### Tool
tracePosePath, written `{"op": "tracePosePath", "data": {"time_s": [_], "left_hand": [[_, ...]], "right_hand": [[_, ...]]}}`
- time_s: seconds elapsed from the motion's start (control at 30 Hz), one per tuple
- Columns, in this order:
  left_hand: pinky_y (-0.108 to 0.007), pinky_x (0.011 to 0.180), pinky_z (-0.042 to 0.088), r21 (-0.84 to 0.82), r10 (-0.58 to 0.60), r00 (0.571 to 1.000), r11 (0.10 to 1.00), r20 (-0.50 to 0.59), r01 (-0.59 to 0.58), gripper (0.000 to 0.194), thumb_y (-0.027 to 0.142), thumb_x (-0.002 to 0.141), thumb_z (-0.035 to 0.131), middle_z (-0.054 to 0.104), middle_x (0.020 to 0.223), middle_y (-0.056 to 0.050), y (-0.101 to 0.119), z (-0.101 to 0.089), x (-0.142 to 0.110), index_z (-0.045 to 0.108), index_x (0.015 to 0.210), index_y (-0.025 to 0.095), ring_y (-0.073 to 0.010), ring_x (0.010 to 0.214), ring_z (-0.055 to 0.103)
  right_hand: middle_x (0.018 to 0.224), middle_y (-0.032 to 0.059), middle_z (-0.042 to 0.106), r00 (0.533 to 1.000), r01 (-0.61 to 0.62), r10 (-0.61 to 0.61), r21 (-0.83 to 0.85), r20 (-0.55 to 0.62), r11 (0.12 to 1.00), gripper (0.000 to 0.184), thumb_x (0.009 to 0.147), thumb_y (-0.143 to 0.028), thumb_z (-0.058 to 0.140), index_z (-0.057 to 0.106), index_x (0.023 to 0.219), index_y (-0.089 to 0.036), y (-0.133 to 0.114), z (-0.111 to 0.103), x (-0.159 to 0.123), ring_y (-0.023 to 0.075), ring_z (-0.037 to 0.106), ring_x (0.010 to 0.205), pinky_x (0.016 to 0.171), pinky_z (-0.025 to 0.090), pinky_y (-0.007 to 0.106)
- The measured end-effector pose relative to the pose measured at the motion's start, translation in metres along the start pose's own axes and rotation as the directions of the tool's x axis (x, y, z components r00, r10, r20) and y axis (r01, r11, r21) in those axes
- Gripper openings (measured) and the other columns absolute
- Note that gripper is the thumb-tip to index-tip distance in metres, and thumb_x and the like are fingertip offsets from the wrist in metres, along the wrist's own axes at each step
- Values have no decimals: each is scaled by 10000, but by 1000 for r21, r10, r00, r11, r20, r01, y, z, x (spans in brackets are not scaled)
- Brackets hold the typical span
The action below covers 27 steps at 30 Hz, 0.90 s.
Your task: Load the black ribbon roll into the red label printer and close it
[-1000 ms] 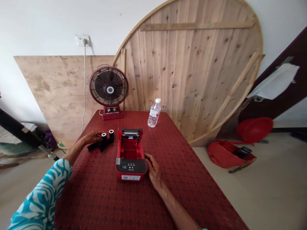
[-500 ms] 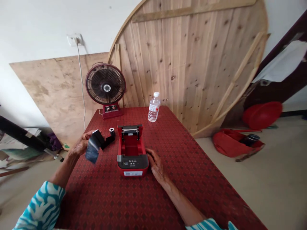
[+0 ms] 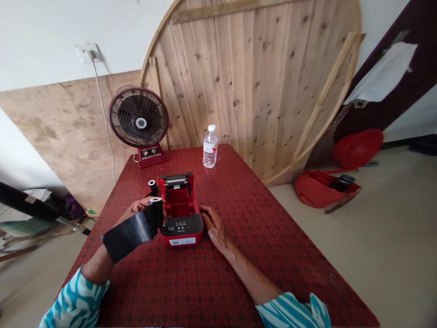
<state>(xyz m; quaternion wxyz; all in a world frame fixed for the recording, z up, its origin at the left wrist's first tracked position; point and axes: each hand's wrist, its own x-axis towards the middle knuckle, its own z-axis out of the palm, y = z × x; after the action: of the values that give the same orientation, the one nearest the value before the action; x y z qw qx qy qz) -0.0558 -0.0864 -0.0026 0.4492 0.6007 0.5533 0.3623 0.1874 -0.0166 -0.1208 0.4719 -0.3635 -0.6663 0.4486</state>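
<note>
Around black roll (image 3: 156,215), curled left hand (image 3: 139,205)

Held in left hand (image 3: 139,206), by printer's left side: roll of black film (image 3: 156,213), loose length hanging toward table's left edge. Laid against printer's right side: right hand (image 3: 215,228), fingertips partly hidden. Set on red patterned table (image 3: 266,237), between left and right edges: red printer (image 3: 182,228), cover raised, white sticker on front. Standing toward left edge, past left hand: second roll (image 3: 152,186). At far left corner: fan (image 3: 139,120). Near far edge, toward right corner: water bottle (image 3: 210,148), upright, white-capped. Leaning beyond far edge: round wooden panel (image 3: 246,91).
</note>
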Motion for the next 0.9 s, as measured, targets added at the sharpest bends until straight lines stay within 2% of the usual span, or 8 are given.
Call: {"op": "tracePosePath", "data": {"time_s": [0.1, 0.17, 0.23, 0.4, 0.5, 0.63, 0.77, 0.9], "left_hand": [[-324, 596, 512, -199, -55, 998, 978, 14, 57, 605, 571, 616, 725, 711, 819, -104, 11, 9, -6, 660, 1052, 156, -233, 664, 656], [-299, 595, 493, -240, -86, 996, 967, 2, 84, 547, 518, 600, 769, 703, 806, -82, 19, 17, -11, 667, 992, 151, -204, 651, 635], [-287, 618, 485, -189, -82, 996, 979, -41, 73, 511, 487, 583, 794, 694, 816, -61, 27, 25, -15, 661, 950, 157, -193, 685, 625], [-292, 694, 474, 132, -30, 985, 990, -171, 53, 479, 423, 567, 824, 666, 802, -30, 40, 31, -20, 653, 921, 151, -181, 736, 596], [-293, 712, 478, -71, -58, 997, 996, -48, 54, 466, 394, 575, 830, 676, 832, -39, 40, 30, -22, 653, 926, 142, -187, 763, 607], [-280, 712, 474, -351, -74, 989, 929, 128, 115, 461, 363, 563, 854, 684, 831, -39, 38, 31, -25, 676, 922, 135, -177, 752, 615], [-232, 629, 445, -437, -44, 965, 886, 257, 156, 454, 379, 597, 844, 678, 787, -39, 39, 34, -26, 702, 951, 132, -145, 682, 592], [-215, 584, 428, -427, -14, 961, 894, 277, 137, 438, 406, 627, 824, 647, 719, -25, 38, 34, -25, 710, 948, 130, -118, 617, 553]], "right_hand": [[1074, 63, 669, 1000, 3, -3, -7, 0, 1000, 273, 903, -302, 417, 622, 1066, -223, 1, 0, 0, 202, 615, 1033, 919, 466, 368], [1074, 61, 671, 1000, 9, -9, -18, -5, 1000, 275, 903, -297, 415, 621, 1069, -224, 3, 0, 0, 201, 612, 1038, 925, 462, 369], [1071, 58, 675, 1000, 12, -13, -30, -11, 999, 272, 899, -290, 418, 622, 1068, -226, 4, 0, 1, 200, 613, 1034, 925, 463, 368], [1048, 58, 685, 1000, 23, -23, -27, -11, 999, 268, 889, -280, 426, 631, 1052, -223, 2, 0, 1, 198, 624, 1002, 899, 478, 360], [1051, 52, 681, 999, 30, -30, -32, -19, 999, 262, 891, -280, 431, 637, 1047, -237, 3, 1, 0, 202, 622, 995, 898, 478, 367], [1052, 54, 679, 999, 29, -30, -42, -26, 999, 267, 895, -288, 423, 639, 1045, -238, 7, 1, 0, 209, 622, 993, 890, 477, 372], [1023, 44, 687, 999, 42, -43, -45, -21, 998, 255, 888, -284, 441, 643, 1039, -248, 8, 0, 0, 199, 625, 979, 875, 478, 352], [1035, 42, 679, 999, 33, -33, -34, -15, 999, 249, 900, -276, 440, 636, 1052, -250, 7, 0, 0, 190, 618, 987, 878, 475, 347]]}}
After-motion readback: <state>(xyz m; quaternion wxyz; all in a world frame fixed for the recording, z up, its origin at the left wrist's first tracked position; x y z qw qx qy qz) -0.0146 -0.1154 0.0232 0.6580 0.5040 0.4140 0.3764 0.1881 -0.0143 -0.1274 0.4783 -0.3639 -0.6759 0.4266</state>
